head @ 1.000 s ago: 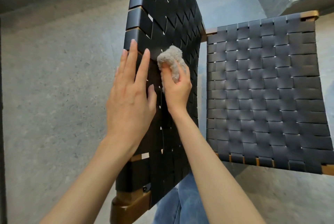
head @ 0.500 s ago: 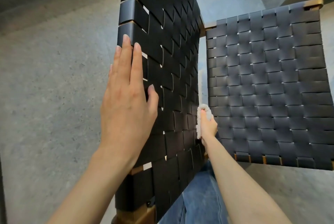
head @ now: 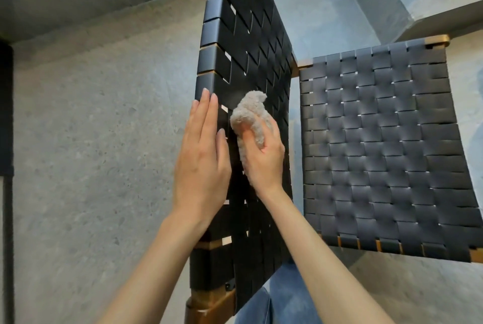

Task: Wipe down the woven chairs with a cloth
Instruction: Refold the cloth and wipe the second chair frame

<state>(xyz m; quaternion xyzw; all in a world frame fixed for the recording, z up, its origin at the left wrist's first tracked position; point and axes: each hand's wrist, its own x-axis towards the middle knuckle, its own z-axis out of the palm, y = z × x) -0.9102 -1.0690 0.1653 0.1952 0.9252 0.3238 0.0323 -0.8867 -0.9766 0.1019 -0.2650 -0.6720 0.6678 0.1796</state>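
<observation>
Against woven chair back (head: 248, 43): left hand (head: 202, 161) flat, fingers straight; right hand (head: 264, 159) grips fluffy cloth (head: 249, 114).

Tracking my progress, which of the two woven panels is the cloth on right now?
The upright left panel: the right hand holds the cloth against it; the level panel beside it is untouched.

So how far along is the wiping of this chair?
Done: cannot tell; no clear wiped trace shows. In hand: the right hand grips the cloth against the middle of the woven backrest, while the left hand lies flat on its left edge. Left: the woven seat has no cloth on it, and the backrest's upper rows lie above the cloth.
</observation>
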